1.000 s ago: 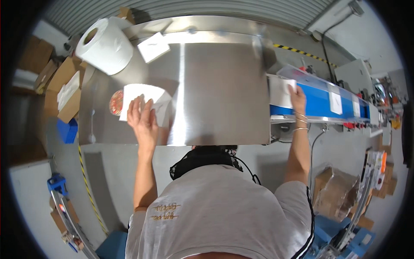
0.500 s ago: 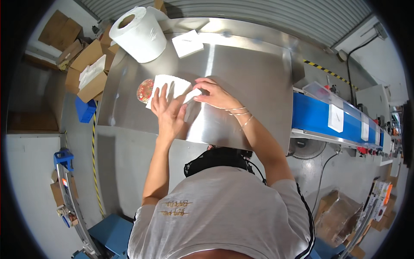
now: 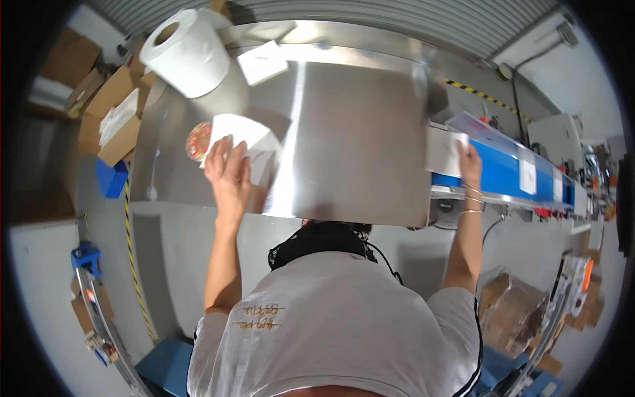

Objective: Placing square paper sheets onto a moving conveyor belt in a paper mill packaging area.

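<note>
Transfer apparent: right hand (image 3: 471, 165) has moved to frame right, gripping flat white rectangular packet (image 3: 442, 151) over blue conveyor belt (image 3: 493, 167); left hand (image 3: 228, 173), fingers spread, rests on fanned white sheets (image 3: 259, 137), centre-left.

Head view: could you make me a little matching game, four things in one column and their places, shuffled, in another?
Things:
1. Large white roll
2. Round red-patterned disc
3. Left hand
4. Right hand

Places:
A. Holding the right edge of a white sheet by the blue conveyor belt
B. At the left edge of the white paper
C. At the far left corner of the metal table
D. Fingers spread on the white paper

Pairs: 1-C, 2-B, 3-D, 4-A.
</note>
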The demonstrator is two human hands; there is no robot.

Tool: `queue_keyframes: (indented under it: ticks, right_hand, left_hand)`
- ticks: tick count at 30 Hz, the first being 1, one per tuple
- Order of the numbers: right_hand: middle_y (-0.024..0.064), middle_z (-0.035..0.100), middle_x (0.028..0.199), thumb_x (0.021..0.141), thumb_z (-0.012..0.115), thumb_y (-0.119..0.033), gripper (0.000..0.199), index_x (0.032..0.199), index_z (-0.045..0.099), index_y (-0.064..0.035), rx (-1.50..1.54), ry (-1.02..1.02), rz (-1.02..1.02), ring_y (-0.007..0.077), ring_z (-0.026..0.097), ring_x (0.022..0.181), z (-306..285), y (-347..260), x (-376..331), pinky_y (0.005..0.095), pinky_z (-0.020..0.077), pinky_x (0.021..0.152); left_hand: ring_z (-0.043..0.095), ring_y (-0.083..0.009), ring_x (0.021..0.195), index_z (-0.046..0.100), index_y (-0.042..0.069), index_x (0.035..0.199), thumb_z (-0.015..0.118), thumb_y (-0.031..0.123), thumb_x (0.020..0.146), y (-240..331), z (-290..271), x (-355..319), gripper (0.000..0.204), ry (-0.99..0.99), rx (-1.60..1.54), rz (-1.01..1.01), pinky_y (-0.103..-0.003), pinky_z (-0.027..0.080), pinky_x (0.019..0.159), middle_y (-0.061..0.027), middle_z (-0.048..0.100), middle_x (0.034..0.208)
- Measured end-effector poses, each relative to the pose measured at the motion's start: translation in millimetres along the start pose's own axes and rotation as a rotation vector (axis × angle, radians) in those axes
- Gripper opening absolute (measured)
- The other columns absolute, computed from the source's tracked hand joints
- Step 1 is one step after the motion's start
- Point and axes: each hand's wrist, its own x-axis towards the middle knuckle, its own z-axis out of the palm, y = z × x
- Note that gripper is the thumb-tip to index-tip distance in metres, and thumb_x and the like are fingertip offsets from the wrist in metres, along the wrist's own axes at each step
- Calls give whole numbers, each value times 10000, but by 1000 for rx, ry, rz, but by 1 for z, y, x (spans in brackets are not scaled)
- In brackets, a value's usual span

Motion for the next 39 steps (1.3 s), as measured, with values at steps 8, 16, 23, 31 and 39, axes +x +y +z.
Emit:
queue_keyframes:
  ticks: [8, 16, 23, 31, 39]
  right_hand:
    - [177, 580, 1173, 750, 714, -177, 515, 1223, 543, -66, -67, -76, -657, 350, 537, 1121, 61, -144, -44, 412, 437, 951]
    - [94, 518, 1177, 785, 740, -175, 447, 1192, 564, -111, 547, -855, -988, 260, 532, 1079, 159, -322, -127, 340, 467, 888]
    - [-9, 554, 931, 941, 611, -248, 253, 1046, 519, -37, 963, -1034, -329, 66, 503, 850, 130, -242, -108, 233, 451, 760]
    - [58, 508, 697, 892, 644, -351, 333, 965, 598, -29, 337, -285, -162, 137, 421, 647, 35, -75, -50, 295, 407, 587]
    - [185, 598, 696, 880, 610, -482, 460, 967, 633, -31, -36, 122, -47, 299, 550, 612, -47, 120, 61, 385, 466, 588]
  left_hand:
    - [389, -385, 1273, 723, 116, 1020, 679, 13, 749, 6, 5, -1, 293, 40, -29, 2, -498, 280, 1054, -139, 501, 1326]
    - [276, -412, 1337, 692, 166, 1087, 739, 152, 718, 8, -6, -1, 371, -9, 7, 33, -532, 205, 1070, -184, 364, 1428]
    - [396, -365, 1307, 424, 119, 1395, 805, 119, 627, -4, -8, 5, 857, 20, 43, -213, -466, 349, 1061, -154, 443, 1404]
    - [513, -321, 1130, 490, 39, 1287, 722, 98, 769, 23, 27, -2, 571, 11, -295, -357, -415, 410, 963, -178, 532, 1229]
    - [474, -318, 1099, 537, 81, 1278, 695, 66, 768, 206, 62, -44, 534, -137, -423, -231, -399, 423, 943, -155, 516, 1156]
